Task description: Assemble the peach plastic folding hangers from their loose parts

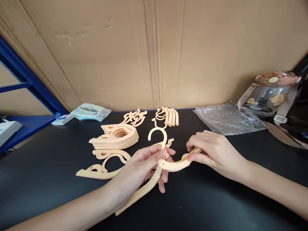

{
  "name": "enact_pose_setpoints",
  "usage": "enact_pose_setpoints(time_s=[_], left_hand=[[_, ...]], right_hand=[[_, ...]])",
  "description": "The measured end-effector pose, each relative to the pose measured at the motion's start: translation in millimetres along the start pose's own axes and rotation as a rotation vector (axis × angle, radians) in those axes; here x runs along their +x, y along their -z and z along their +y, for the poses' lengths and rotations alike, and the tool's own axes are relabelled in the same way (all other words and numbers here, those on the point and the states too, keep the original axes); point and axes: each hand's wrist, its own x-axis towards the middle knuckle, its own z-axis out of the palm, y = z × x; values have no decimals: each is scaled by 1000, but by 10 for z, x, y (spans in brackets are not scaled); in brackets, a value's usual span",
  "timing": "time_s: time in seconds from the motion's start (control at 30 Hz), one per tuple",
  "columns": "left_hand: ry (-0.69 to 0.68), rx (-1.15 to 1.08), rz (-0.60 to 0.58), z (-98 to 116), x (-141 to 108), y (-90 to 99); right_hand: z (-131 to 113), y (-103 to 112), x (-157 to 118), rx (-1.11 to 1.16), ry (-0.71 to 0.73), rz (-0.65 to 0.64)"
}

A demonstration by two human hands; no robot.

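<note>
A cream plastic hanger (146, 187) with a hook on top is held above the black table. My left hand (144, 163) pinches it at the joint below the hook, thumb in front and other fingers behind. My right hand (214, 152) grips the outer end of the hanger's right arm between thumb and fingers. The left arm of the hanger slants down toward the near edge. Behind my left hand lie a stack of folded hangers (115, 136) and a loose hanger (96, 173), partly hidden by my wrist.
Small hooks (136, 117) and curved arm pieces (172, 116) lie at the back of the table (48, 192). Tissue packs (90, 112) are at back left, a clear plastic bag (228, 118) and a strapped bottle (264, 98) at right. Cardboard (108, 54) stands behind.
</note>
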Motion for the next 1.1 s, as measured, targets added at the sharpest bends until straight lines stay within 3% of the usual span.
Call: enact_pose_setpoints(time_s=[0.1,0.23,0.43,0.63,0.93,1.1], left_hand=[[-4,31,47,-5,10,7],[44,63,66,-14,25,22],[53,137,94,0,27,53],[207,150,3,36,10,73],[161,116,-105,60,38,134],[120,199,-78,85,29,130]], right_hand=[[-42,15,-9,60,91,-140],[-112,-22,-1,64,101,-259],[-36,-41,8,-6,13,-242],[65,-30,-38,-7,-30,-236],[25,-10,-30,133,-46,-161],[-35,-15,-40,200,-157,-187]])
